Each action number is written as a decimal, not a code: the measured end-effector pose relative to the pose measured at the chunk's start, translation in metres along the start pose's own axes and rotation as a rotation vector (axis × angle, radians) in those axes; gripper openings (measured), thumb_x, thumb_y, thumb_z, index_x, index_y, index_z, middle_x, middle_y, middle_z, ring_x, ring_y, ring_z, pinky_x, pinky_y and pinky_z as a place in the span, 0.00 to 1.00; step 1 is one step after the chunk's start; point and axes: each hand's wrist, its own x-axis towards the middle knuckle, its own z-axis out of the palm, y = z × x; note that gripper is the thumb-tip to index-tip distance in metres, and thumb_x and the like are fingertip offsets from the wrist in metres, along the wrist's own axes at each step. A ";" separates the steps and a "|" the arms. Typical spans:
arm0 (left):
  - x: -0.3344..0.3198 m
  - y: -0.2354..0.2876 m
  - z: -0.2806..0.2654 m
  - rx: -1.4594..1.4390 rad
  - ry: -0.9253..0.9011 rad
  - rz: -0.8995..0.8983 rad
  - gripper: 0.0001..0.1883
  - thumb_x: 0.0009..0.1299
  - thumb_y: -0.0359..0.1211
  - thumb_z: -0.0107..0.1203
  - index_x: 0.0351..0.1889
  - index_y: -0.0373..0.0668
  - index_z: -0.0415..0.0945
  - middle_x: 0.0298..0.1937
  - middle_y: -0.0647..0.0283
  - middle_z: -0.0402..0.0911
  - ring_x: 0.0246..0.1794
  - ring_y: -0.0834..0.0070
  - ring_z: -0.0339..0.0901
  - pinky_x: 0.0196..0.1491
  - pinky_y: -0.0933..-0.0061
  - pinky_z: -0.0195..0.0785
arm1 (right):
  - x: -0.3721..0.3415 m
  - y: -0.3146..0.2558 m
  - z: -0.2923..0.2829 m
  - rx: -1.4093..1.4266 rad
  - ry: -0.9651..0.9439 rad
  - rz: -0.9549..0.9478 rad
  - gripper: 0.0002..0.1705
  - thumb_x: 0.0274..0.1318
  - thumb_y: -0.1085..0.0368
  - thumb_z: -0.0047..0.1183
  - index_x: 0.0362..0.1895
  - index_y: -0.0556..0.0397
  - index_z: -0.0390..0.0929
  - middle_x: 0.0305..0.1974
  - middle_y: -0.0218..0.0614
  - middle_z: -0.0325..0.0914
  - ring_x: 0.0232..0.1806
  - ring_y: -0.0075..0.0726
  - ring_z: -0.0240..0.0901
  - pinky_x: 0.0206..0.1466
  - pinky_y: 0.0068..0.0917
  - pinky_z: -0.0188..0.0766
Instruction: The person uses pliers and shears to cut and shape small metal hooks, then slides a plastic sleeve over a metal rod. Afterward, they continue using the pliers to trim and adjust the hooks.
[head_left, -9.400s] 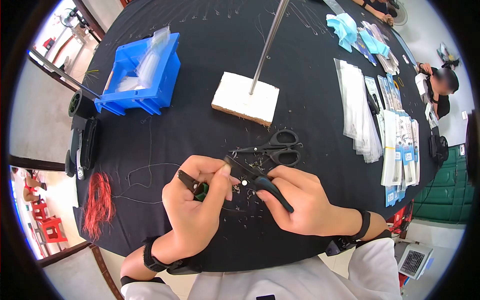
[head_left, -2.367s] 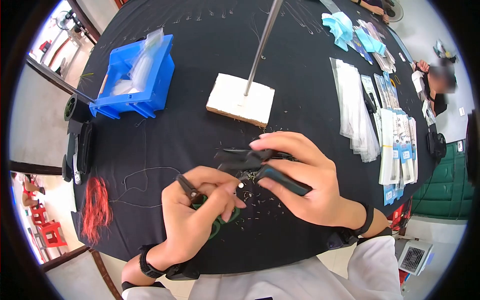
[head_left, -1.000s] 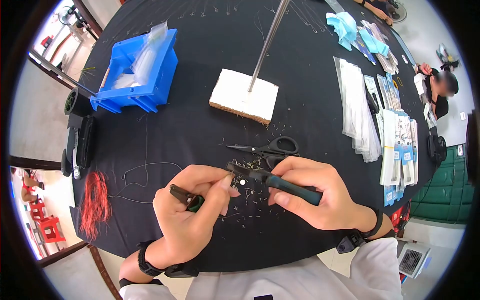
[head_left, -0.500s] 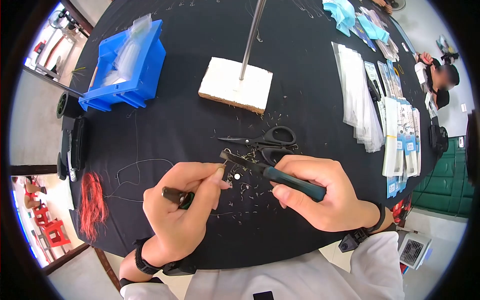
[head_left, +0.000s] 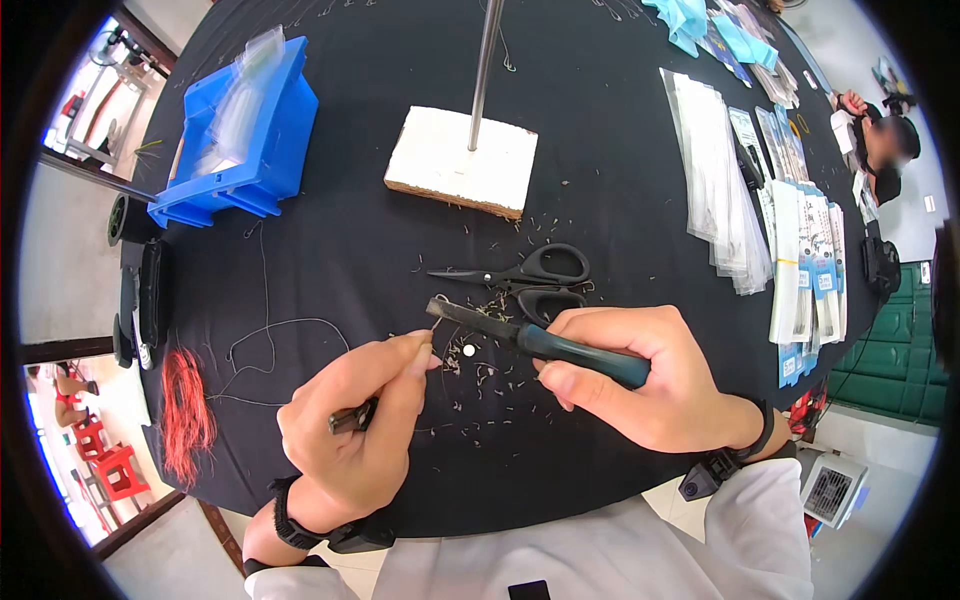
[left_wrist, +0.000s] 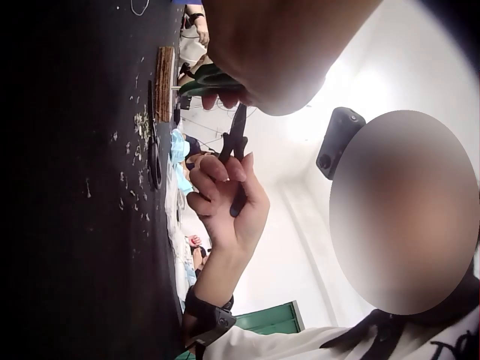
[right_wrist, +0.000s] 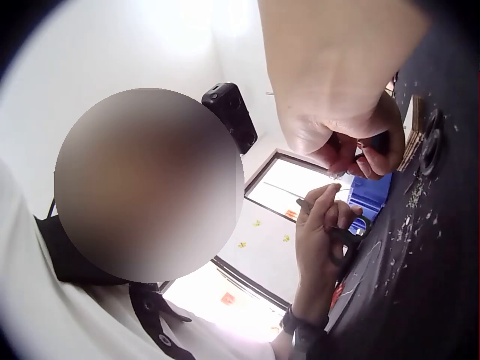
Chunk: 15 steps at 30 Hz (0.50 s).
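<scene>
My left hand [head_left: 350, 420] pinches a thin hook-like piece [head_left: 438, 318] between thumb and forefinger, its curved end up at the pliers' tip. Tucked in the same palm is a pair of green-handled scissors [right_wrist: 343, 244], with a bit of metal showing past the knuckles in the head view. My right hand [head_left: 650, 385] grips pliers [head_left: 590, 358] with dark teal handles, their nose pointing left. Just beyond the pliers lie black scissors [head_left: 530, 278] on the dark cloth. A small white disc [head_left: 469, 351] sits below the pliers' nose.
Small clippings surround the black scissors. A metal rod [head_left: 483, 80] rises from a white block [head_left: 460, 160] behind. On the left are a blue bin [head_left: 285, 140] and red threads [head_left: 187, 420]; clear sleeves [head_left: 715, 180] and printed packets [head_left: 822, 250] lie right. Another person sits far right.
My right hand had lifted the black scissors along with the pliers; they are back on the cloth. My left fingertips have drawn slightly down from the pliers' tip, showing more of the thin piece.
</scene>
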 end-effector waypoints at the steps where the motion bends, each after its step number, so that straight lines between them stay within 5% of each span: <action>1: -0.001 -0.001 0.000 0.029 0.003 0.027 0.07 0.58 0.13 0.55 0.33 0.27 0.75 0.30 0.52 0.82 0.24 0.78 0.78 0.28 0.82 0.71 | 0.000 0.000 0.000 0.005 0.002 0.001 0.08 0.56 0.66 0.57 0.28 0.59 0.77 0.19 0.30 0.72 0.21 0.15 0.63 0.22 0.20 0.56; 7: -0.002 -0.001 -0.001 0.071 0.019 0.108 0.08 0.55 0.13 0.57 0.32 0.28 0.75 0.30 0.50 0.82 0.24 0.74 0.79 0.29 0.79 0.72 | -0.001 -0.004 0.002 0.044 0.007 -0.015 0.08 0.56 0.66 0.56 0.29 0.58 0.78 0.19 0.29 0.72 0.21 0.15 0.64 0.22 0.19 0.57; 15: 0.001 -0.002 -0.002 0.106 0.104 0.075 0.09 0.57 0.15 0.59 0.36 0.29 0.77 0.28 0.59 0.83 0.19 0.85 0.74 0.26 0.86 0.67 | 0.001 -0.016 -0.001 0.119 -0.148 0.146 0.12 0.59 0.66 0.52 0.30 0.64 0.78 0.31 0.37 0.76 0.30 0.25 0.70 0.34 0.22 0.66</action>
